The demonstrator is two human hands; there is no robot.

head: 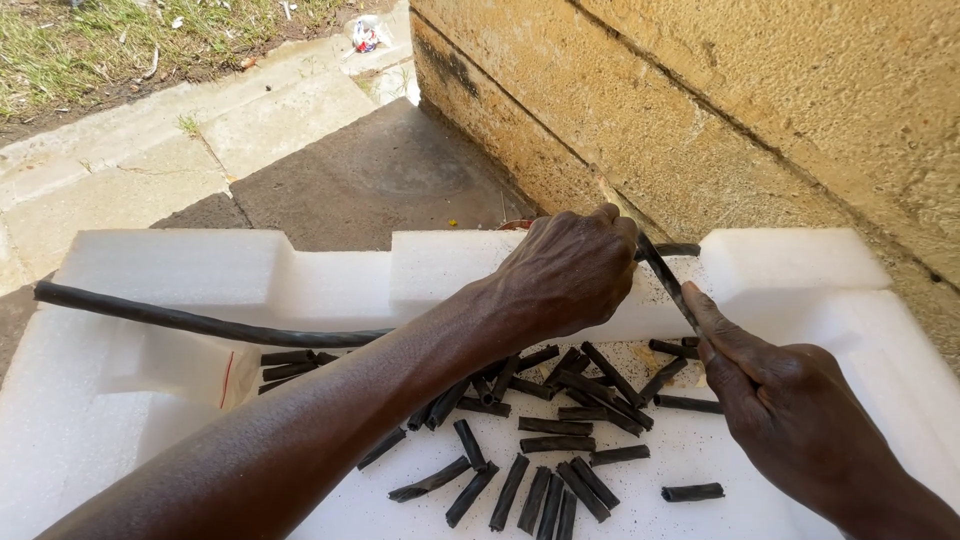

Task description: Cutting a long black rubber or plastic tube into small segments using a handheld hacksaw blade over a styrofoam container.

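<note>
Right hand (775,400) at lower right grips a thin blade (668,280) shut, while left hand (565,275) clamps the long black hose (200,323) above cut black pieces (555,440).

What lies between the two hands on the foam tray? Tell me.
In the head view, a thin dark blade slants from the right hand up to the left hand, which grips a long black hose. Cut black pieces lie below.
</note>
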